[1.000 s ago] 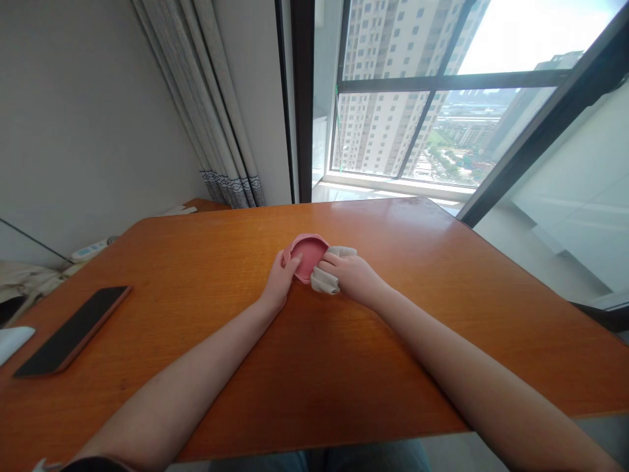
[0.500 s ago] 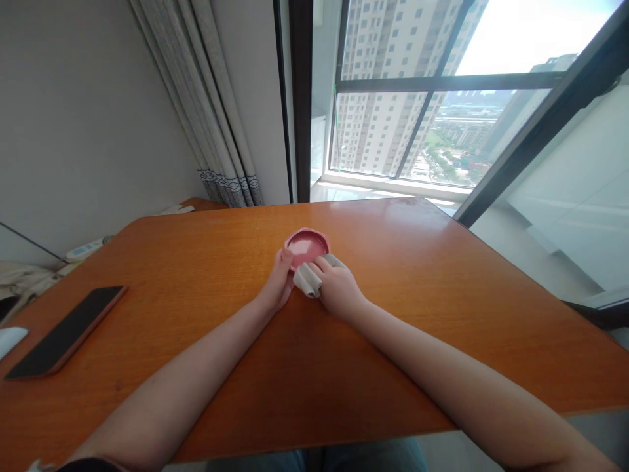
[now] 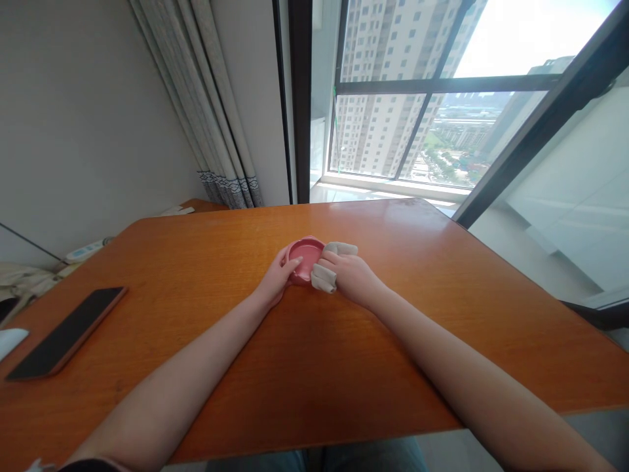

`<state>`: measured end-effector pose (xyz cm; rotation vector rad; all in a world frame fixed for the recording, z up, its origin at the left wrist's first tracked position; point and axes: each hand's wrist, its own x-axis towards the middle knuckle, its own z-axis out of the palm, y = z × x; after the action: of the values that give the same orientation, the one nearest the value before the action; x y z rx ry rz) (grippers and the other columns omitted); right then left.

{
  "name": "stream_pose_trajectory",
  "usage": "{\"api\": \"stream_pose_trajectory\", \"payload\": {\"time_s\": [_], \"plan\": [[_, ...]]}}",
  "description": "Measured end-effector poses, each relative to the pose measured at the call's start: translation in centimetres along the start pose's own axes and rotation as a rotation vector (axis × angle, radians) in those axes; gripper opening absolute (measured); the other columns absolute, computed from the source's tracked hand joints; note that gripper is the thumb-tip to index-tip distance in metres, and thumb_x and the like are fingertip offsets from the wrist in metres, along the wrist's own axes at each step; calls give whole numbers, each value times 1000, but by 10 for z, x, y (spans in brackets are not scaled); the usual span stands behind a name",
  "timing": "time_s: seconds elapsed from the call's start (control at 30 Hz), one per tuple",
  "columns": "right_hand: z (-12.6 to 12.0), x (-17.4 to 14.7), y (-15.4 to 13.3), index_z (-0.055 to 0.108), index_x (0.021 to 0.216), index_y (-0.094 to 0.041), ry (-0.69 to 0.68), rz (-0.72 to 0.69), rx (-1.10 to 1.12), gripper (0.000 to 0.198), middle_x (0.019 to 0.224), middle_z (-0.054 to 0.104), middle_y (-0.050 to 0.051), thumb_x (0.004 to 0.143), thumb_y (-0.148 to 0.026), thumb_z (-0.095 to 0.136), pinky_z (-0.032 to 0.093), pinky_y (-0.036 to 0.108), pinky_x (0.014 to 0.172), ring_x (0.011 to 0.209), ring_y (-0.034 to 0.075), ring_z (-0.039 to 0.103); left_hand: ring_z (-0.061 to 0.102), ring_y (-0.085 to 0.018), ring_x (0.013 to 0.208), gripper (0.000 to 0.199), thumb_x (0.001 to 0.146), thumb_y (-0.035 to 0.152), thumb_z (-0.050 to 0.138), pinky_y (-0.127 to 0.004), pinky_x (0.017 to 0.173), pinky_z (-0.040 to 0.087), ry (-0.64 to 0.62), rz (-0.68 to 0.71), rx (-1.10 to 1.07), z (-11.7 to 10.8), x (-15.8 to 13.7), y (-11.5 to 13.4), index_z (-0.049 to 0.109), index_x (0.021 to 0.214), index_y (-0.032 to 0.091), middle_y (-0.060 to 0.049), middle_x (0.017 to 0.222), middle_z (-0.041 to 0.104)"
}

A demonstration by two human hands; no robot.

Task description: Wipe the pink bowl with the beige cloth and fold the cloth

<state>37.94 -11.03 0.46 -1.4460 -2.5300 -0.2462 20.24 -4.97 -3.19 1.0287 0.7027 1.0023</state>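
A shallow pink dish (image 3: 308, 252) with a raised rim is held above the wooden table, its hollow side facing me. My left hand (image 3: 276, 278) grips its left edge, the thumb lying over the rim and the other fingers behind or underneath, mostly hidden. In my right hand (image 3: 354, 278) is a bunched light-grey cloth (image 3: 324, 278), which sticks out on both sides of the fingers. The cloth presses against the right side of the dish's rim.
The brown wooden table (image 3: 196, 262) spreads out in front of me. A flat black slab with a reddish edge (image 3: 69, 334) lies on its left part, beside a white object (image 3: 10, 341) cut off by the frame. Beyond stand a grey curtain (image 3: 216, 118) and a large window.
My right hand has moved with the cloth from the near edge of the dish to its right side. My left thumb now reaches further over the rim, and the dish has turned slightly.
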Motion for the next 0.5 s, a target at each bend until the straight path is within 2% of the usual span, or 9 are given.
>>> {"api": "stream_pose_trajectory", "payload": {"time_s": [0.1, 0.23, 0.3, 0.37, 0.43, 0.5], "plan": [[5, 3, -15, 58, 102, -16, 6, 44, 75, 19, 103, 59, 8, 85, -17, 48, 41, 27, 73, 91, 18, 54, 62, -20, 88, 58, 68, 32, 73, -32, 75, 52, 95, 49, 12, 0, 0, -4, 53, 122, 23, -7, 109, 64], [20, 9, -38, 53, 114, -13, 52, 128, 126, 31, 107, 58, 10, 86, -24, 50, 43, 31, 83, 100, 20, 51, 62, -19, 92, 73, 67, 32, 76, -34, 85, 49, 176, 84, 3, -2, 1, -9, 42, 131, 25, -7, 110, 62], [23, 11, -42, 53, 115, -11, 37, 142, 87, 32, 110, 57, 12, 85, -20, 50, 44, 31, 81, 100, 21, 51, 61, -19, 96, 76, 66, 33, 76, -34, 88, 48, 163, 82, -13, -2, 2, -8, 40, 133, 27, -6, 115, 61], [21, 10, -37, 55, 110, -12, 0, 128, 30, 28, 108, 58, 12, 84, -14, 48, 44, 30, 74, 95, 20, 53, 61, -20, 100, 66, 71, 40, 71, -34, 88, 48, 95, 58, -82, -1, 2, -5, 44, 129, 26, -7, 117, 60], [15, 8, -27, 56, 106, -14, -32, 54, -17, 26, 107, 58, 11, 83, -10, 46, 43, 28, 67, 88, 19, 55, 60, -22, 101, 56, 76, 50, 63, -36, 87, 49, 24, 27, -160, 0, 2, -2, 51, 122, 21, -8, 115, 61], [9, 5, -15, 56, 105, -16, -51, -35, -52, 25, 107, 57, 9, 84, -9, 45, 41, 27, 63, 83, 17, 57, 61, -23, 99, 53, 75, 52, 61, -37, 85, 49, 0, 4, -182, 0, 2, 1, 55, 115, 17, -10, 110, 63]]}}
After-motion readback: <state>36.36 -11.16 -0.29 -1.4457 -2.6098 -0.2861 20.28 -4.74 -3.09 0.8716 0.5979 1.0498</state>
